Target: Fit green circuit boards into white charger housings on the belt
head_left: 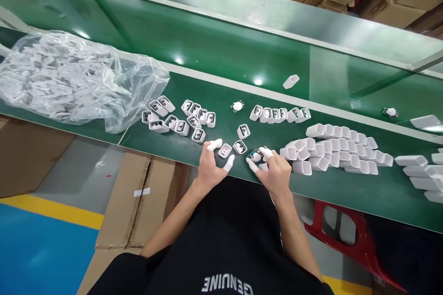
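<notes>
My left hand (212, 166), with white finger covers on its thumb and fingertip, spreads its fingers around a small white casing (224, 150) with slots inside. No firm grip on it shows. My right hand (276, 169), also in white finger covers, pinches a small green circuit board (255, 155) with a round white part. Between the hands stands a white casing holding a board (240, 147). Another filled casing (243, 131) sits just behind it. Part of a white casing (263, 166) shows beneath my right fingers.
Several filled casings (181, 127) stand at left, with another row (276, 114) behind my right hand. Many hollow white casings (334, 147) lie stacked at right. A clear bag (69, 78) of white parts lies far left. Loose boards (237, 106) rest behind. A red stool (360, 230) is below.
</notes>
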A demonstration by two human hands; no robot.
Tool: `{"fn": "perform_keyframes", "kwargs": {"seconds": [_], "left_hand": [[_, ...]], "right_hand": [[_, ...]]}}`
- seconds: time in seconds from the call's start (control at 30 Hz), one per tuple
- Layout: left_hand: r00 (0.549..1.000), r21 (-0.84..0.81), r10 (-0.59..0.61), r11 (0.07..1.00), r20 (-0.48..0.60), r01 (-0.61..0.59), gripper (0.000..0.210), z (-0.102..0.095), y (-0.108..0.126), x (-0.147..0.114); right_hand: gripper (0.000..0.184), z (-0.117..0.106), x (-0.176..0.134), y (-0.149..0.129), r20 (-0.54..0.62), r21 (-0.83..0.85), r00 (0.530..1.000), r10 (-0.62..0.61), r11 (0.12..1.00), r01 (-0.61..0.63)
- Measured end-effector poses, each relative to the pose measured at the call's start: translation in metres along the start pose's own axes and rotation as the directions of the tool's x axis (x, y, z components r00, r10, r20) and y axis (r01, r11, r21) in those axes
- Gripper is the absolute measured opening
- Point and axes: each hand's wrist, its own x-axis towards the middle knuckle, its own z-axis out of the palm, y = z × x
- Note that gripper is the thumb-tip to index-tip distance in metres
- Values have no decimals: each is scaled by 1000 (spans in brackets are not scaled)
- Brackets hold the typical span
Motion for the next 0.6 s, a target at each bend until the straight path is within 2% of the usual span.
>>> {"fn": "perform_keyframes", "kwargs": {"seconds": [0.1,0.23,0.33,0.4,0.43,0.47,0.53,0.6], "left_hand": [[1000,6,-15,1000,-8,15,56,-1,1,1],[993,24,46,999,-104,-44,54,-2,0,2],[970,55,113,993,-213,-104,56,-4,3,-3],[937,63,203,979,-283,-193,52,-5,15,-10],[924,40,255,966,-285,-255,49,-6,24,-13],[918,-6,303,949,-257,-315,46,-6,35,-17],[919,-140,369,911,-138,-387,47,-4,60,-22],[916,-236,401,887,-31,-396,55,0,82,-23]], "right_hand": [[30,9,-2,3,-83,-10,996,-33,999,33],[36,12,-6,10,-261,24,964,-58,997,67],[47,14,-6,18,-445,105,889,-105,980,168],[51,14,-7,20,-549,189,829,-107,950,247],[52,13,-8,20,-573,247,815,-86,930,272],[50,11,-11,17,-569,321,821,-54,904,283],[42,3,-21,7,-493,523,869,41,812,259],[37,-10,-34,-7,-323,746,937,130,645,167]]}}
